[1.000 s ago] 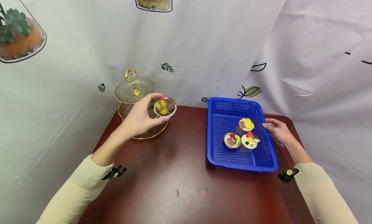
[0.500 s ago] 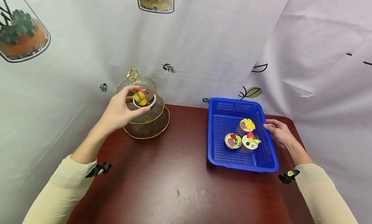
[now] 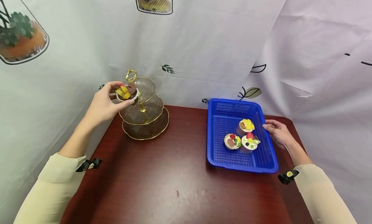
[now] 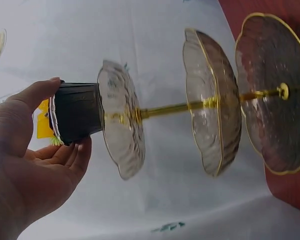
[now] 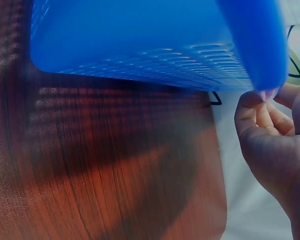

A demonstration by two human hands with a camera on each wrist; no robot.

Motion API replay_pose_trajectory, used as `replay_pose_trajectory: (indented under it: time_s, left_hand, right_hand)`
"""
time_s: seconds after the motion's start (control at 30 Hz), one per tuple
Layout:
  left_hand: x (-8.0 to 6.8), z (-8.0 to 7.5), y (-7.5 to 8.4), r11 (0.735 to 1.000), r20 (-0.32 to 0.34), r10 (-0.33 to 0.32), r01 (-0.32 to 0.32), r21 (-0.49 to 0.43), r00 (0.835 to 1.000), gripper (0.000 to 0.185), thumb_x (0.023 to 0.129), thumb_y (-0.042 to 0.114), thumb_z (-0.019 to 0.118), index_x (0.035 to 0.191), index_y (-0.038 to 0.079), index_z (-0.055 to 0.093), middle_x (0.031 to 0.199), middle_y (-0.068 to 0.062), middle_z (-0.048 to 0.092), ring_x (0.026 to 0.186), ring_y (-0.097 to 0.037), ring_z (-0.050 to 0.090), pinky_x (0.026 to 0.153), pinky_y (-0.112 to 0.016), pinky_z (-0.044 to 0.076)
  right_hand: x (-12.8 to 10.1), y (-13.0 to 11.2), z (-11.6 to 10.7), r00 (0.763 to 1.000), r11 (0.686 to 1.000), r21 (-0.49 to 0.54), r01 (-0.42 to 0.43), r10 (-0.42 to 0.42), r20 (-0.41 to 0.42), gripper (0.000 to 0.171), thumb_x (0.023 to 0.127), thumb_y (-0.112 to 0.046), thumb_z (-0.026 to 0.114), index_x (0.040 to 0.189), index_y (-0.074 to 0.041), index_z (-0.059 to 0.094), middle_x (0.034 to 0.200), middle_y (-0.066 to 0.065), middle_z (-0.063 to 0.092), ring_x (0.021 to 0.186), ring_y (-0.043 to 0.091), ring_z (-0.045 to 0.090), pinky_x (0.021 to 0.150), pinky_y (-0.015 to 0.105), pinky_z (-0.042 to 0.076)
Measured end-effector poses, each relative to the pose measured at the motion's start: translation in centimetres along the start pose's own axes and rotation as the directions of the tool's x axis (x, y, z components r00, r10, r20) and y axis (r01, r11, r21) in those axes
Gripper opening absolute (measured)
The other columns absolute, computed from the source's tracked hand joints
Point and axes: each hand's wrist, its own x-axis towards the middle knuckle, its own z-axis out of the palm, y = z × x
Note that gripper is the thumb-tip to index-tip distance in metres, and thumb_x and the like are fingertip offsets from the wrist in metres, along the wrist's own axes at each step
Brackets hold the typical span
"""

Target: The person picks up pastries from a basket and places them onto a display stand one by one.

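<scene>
Change over the last second: left hand has carried the cupcake leftward, from in front of the stand to the left side of its top tier. Cupcake now sits near the gold handle, upright by the left wrist view, dark cup downward, fruit and chocolate topping up.

Hands: left pinches the cup, thumb on one side, fingers curled on the other, near the rim. Right hand pinches the right rim of the basket between thumb and fingers; its position is unchanged.

Contact: in the left wrist view the cup's base overlaps the edge of the top tier. Cannot tell whether it bears on the tier or hangs just over it.

Also unchanged: yellow cup, strawberry cup and tart, grouped in the basket at the right of the tabletop.

Judgement: the sideways carry looks done, and the cupcake is at the height of the top tier. Grip not yet released, so placement cannot be counted as made. The handle is close enough to be knocked.
</scene>
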Motion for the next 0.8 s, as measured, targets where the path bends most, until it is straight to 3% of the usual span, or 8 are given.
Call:
replay_pose_trajectory:
  time_s: [0.1, 0.5, 0.8]
  left_hand:
    - [0.2, -0.6, -0.4, 0.999, 0.005, -0.034, 0.034, -0.005, 0.999, 0.079, 0.09, 0.032, 0.086, 0.151, 0.0, 0.046, 0.141, -0.021, 0.057, 0.127, -0.041, 0.059, 0.108, -0.054, 0.047]
    - [1.2, -1.5, -1.9, 0.991, -0.004, -0.119, 0.119, 0.064, 0.993, 0.082, 0.093, 0.041, 0.083, 0.151, -0.002, 0.043, 0.143, -0.026, 0.056, 0.127, -0.042, 0.055, 0.104, -0.055, 0.043]
    - [2.1, -1.5, -2.4, 0.989, 0.021, -0.13, 0.129, 0.07, 0.991, 0.086, 0.093, 0.043, 0.081, 0.153, -0.004, 0.04, 0.148, -0.029, 0.052, 0.131, -0.046, 0.053, 0.106, -0.06, 0.042]
  right_hand:
    - [-0.1, 0.0, 0.0, 1.0, 1.0, -0.01, 0.001, -0.001, -0.006, 0.039, 0.107, -0.016, 0.065, 0.137, 0.002, 0.049, 0.096, -0.008, 0.073, 0.082, 0.008, 0.072, 0.07, 0.026, 0.062]
    - [0.0, 0.2, 0.0, 1.0, 1.0, -0.022, 0.017, -0.017, -0.001, 0.034, 0.107, -0.016, 0.065, 0.135, -0.001, 0.052, 0.097, -0.008, 0.072, 0.082, 0.008, 0.071, 0.07, 0.026, 0.062]
    - [0.3, 0.5, -0.2, 1.0, 1.0, -0.017, -0.002, 0.002, -0.005, 0.043, 0.108, -0.015, 0.063, 0.142, 0.005, 0.046, 0.098, -0.007, 0.072, 0.083, 0.009, 0.071, 0.072, 0.026, 0.062]
